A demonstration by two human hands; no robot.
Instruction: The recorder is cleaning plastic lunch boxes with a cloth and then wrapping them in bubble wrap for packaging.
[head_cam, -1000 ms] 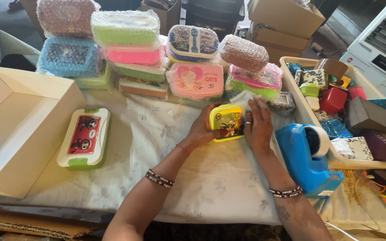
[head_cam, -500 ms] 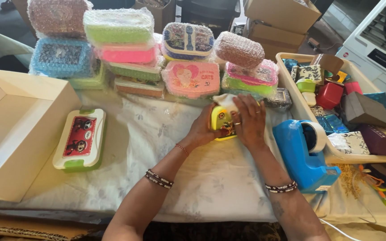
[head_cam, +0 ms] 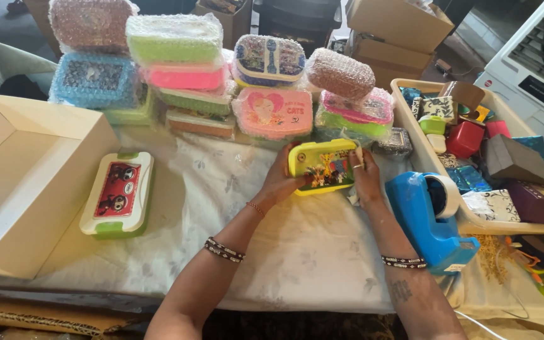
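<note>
Lunchbox (head_cam: 322, 166), yellow, table centre, tilted up between both hands; left hand (head_cam: 279, 182) at 9 o'clock, right hand (head_cam: 365, 177) at 3, fingers curled on its short ends. Likely light, rigid, slick plastic; grip ends

Bubble-wrapped lunch boxes (head_cam: 177, 69) stood stacked at the back; an open beige carton (head_cam: 20, 182) sat left; brown cartons (head_cam: 398, 28) behind.

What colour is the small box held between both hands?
Yellow, with a colourful cartoon picture on its lid: the box shows best in the head view, the only one.
</note>
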